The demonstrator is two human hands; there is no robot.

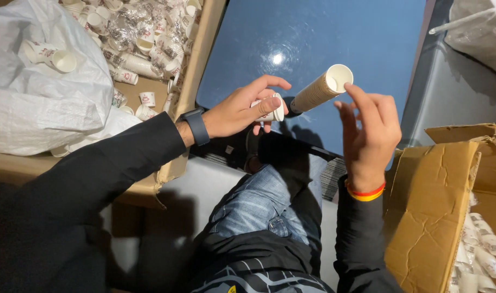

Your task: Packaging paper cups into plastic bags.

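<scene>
Our left hand (242, 111) clamps small paper cup (271, 110), just left of cup stack (321, 89); right hand (370, 130) fingers apart, steadying stack rim. We judge cups light, crushable; grip sidewalls gently.

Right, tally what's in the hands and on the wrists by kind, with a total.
Single paper cup, held in the left hand: 1
Stack of nested paper cups, at the right hand: 1
Dark smartwatch, left wrist: 1
Red and yellow wristband, right wrist: 1
Total: 4

dim, uneven | glare on blue table (313, 38) | corners perhaps soft
</scene>
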